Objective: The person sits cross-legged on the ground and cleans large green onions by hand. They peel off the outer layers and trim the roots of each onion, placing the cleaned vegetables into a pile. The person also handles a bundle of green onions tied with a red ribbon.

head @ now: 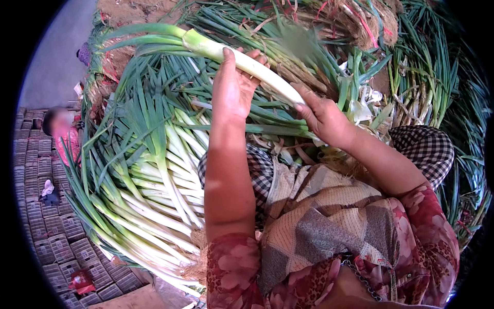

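A thick green onion [247, 63] spans both my hands, held at a slant. Its white lower end points down to the right, and its green leaves trail off to the left. My left hand [239, 83] grips the upper shaft, thumb across the near side and fingers behind. At the white root end, my right hand [322, 114] pinches the stalk between thumb and fingers. A pile of green onions [166, 208] with white shafts and stringy roots lies to my left. Beneath my hands are more leaves and peeled skins [364, 104].
Root-on bundles tied with red twine [366, 23] lie at the far side. Long green leaves [424, 73] heap up on the right. At left, a person in a pink top [67, 139] is beside rows of stacked blocks [38, 154]. A red item [82, 281] rests on those blocks.
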The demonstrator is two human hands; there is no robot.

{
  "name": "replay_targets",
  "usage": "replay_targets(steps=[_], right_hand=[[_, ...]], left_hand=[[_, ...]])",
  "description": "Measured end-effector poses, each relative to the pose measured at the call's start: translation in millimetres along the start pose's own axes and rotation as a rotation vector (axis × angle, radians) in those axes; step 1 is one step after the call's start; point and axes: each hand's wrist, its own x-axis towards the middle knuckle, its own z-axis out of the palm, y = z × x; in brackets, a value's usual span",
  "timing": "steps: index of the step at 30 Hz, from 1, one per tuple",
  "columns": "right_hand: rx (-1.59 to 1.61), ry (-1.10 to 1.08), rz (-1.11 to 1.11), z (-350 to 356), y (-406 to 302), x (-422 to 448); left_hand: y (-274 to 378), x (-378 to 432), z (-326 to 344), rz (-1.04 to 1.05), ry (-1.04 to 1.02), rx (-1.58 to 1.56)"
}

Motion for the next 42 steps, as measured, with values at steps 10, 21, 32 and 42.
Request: replay_targets(steps=[10,21,32,42], right_hand=[[-0.355,0.088,-0.116,-4,28,-2],[-0.545,0.286,0.01,-109,90,-52],[-0.575,0.157,0.101,-113,39,-114],[0.026,-0.697,0.185,-14,-13,-103]], left_hand=[[-14,-5,4,0.056,0.079,0.271],[29,36,-30,0.299,0.324,0.061],[16,36,-65,0.029,0.342,-0.194],[29,3,-33,-0.028,-0.214,-0.54]])
